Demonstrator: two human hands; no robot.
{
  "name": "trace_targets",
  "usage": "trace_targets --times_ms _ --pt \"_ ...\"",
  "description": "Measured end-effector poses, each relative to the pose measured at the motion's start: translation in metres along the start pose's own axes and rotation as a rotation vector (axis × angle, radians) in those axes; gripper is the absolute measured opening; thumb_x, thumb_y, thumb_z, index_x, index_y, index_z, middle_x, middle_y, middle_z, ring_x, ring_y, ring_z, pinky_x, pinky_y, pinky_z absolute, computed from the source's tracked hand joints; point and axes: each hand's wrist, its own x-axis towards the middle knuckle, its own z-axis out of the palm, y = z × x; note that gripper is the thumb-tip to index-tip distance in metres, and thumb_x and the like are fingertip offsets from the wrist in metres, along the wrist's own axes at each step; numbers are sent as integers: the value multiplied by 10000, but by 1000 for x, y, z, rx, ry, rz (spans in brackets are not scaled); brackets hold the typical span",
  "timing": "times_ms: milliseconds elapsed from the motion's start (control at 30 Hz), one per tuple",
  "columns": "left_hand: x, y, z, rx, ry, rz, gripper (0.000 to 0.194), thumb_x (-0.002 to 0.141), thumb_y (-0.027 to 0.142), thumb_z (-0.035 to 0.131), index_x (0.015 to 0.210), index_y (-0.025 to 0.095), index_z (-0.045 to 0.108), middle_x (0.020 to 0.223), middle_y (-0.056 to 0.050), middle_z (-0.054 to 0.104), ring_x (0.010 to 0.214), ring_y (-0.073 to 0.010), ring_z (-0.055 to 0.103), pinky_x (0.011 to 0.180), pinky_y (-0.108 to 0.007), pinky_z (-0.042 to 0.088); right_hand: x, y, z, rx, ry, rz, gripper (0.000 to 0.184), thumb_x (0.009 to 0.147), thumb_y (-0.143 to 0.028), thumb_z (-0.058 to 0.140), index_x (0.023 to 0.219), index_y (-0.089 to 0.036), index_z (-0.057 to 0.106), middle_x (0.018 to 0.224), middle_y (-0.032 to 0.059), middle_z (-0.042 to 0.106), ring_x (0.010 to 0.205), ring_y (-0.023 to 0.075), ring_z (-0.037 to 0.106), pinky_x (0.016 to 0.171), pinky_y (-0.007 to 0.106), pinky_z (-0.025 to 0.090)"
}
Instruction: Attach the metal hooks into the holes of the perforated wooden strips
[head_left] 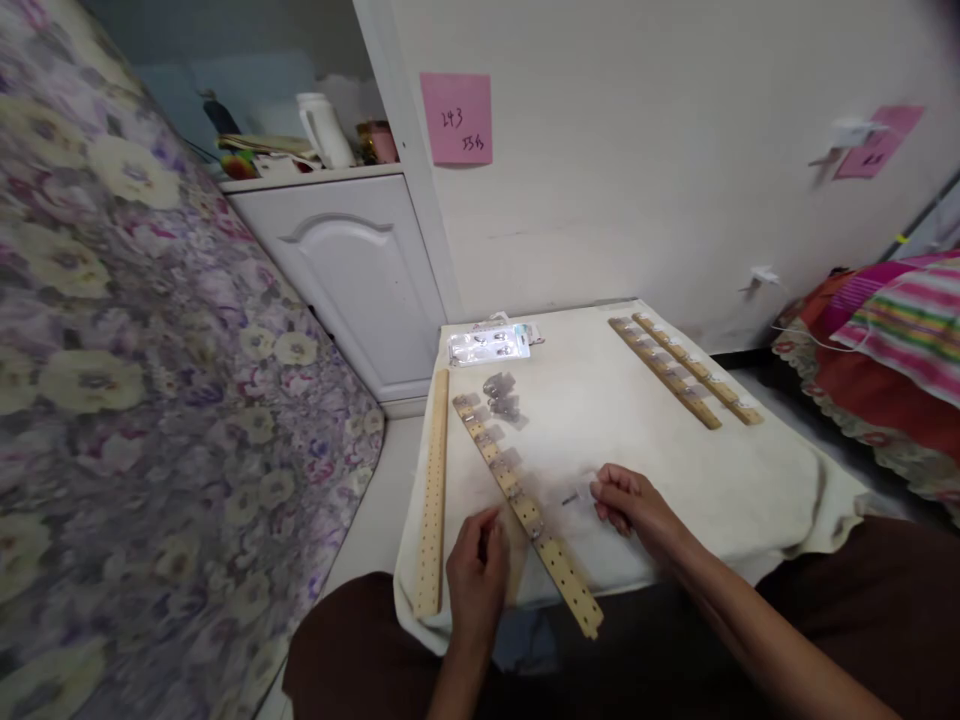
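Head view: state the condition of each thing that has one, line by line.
Right hand: pinching a small clear piece
Left hand: curled, contents unclear
Middle strip: partly fitted with clear pieces, holes bare at the near end
Left strip: holes bare
Right-hand strips: fitted along their length
Loose pieces: heaped
Cabinet door: shut

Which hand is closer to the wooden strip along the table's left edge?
Left. The left hand is just right of that wooden strip; the right hand is farther away, beyond the strip between the hands.

Two hands point(478, 568), four strips point(432, 490), two pink notes point(458, 118), two plugs point(853, 132), one jug point(327, 130), one table point(581, 405)
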Motion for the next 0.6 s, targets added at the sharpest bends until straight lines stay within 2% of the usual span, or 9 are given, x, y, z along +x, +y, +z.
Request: trace_targets --times_ms 133,200,300,433,600 --pt "-34 7 -2 -94 8 -117 298 830 419 523 980 177 613 817 -21 637 755 -161 587 673 -248 457 -30 24 1 29 -88 136 328 703 -477 595 648 -205 420 443 -72 526 281 31 276 322 186 153" --pt "-53 9 0 -148 -50 -212 322 830 447 518 970 172 613 732 -2 616 636 -133 561 573 -220 432 -38 34 4 32 -134 170 307 714 -458 588 657 -204 426 443 -72 535 277 30 270 318 183 150" --pt "-73 9 5 -215 -198 -330 377 840 492 478 963 164 619 686 3 609 535 -112 530 491 -211 396 -41 41 9 18 -178 183 277 725 -427 577 654 -202 432 450 -74 537 285 34 277 318 181 162" --pt "-81 5 15 -310 -362 -467 487 794 573 480 1003 159 628 760 -35 660 565 -149 602 487 -240 427 -40 40 14 -22 -235 169 224 727 -372 568 651 -201 446 454 -81 517 300 37 283 326 182 156" --pt "-82 3 27 -579 -385 -712 536 715 603 569 1006 155 616 815 -56 692 671 -191 667 594 -292 492 -40 42 14 -56 -240 182 204 743 -370 539 660 -206 449 424 -89 492 290 41 266 317 186 141"
